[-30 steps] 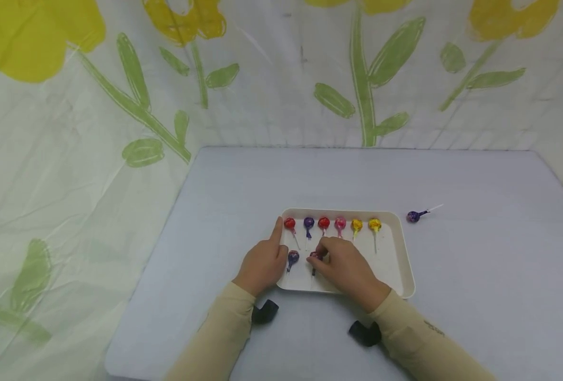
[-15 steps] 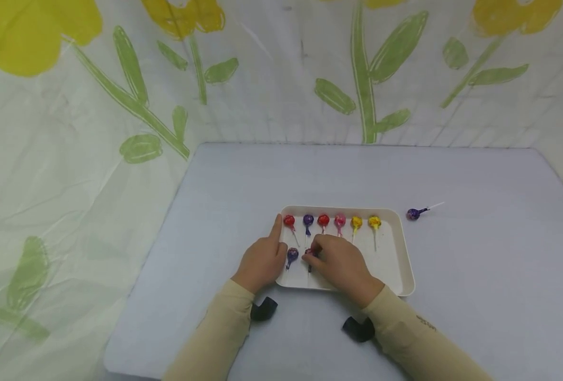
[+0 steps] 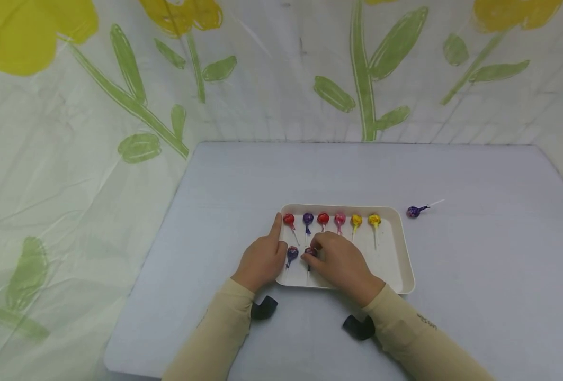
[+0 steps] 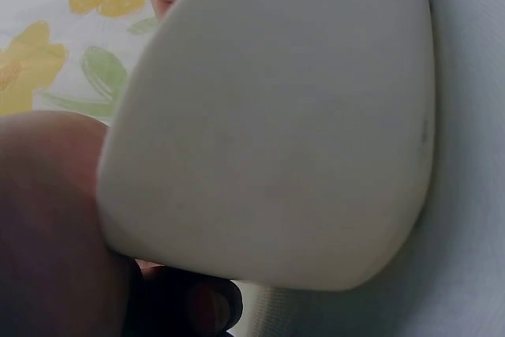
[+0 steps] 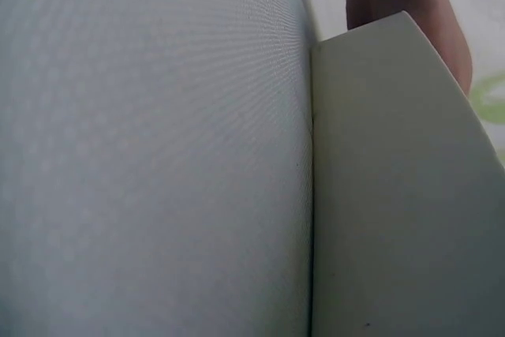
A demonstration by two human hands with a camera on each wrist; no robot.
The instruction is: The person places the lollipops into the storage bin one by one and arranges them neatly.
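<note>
A shallow white tray (image 3: 390, 264) lies on the table with wrapped lollipops in it. My left hand (image 3: 260, 262) holds its left side, index finger straight along the rim. My right hand (image 3: 345, 264) pinches the head of a dark purple lollipop (image 3: 309, 267) in the front row, stick toward me. Left of it lies another purple lollipop (image 3: 292, 254). The back row has a red lollipop (image 3: 288, 219), a purple one, a red one, a pink lollipop (image 3: 340, 218) and two yellow lollipops (image 3: 374, 220). Wrist views mostly show the tray wall (image 4: 276, 132).
One purple lollipop (image 3: 414, 211) lies on the table (image 3: 476, 254), right of the tray, its white stick pointing right. Black wrist pieces (image 3: 359, 327) jut out near both sleeves. Behind the table hangs a pale curtain (image 3: 271, 79) with printed flowers.
My right hand has shifted slightly left with the purple lollipop, closer to the other front-row lollipop, then stayed nearly still. My left hand keeps its place on the tray.
</note>
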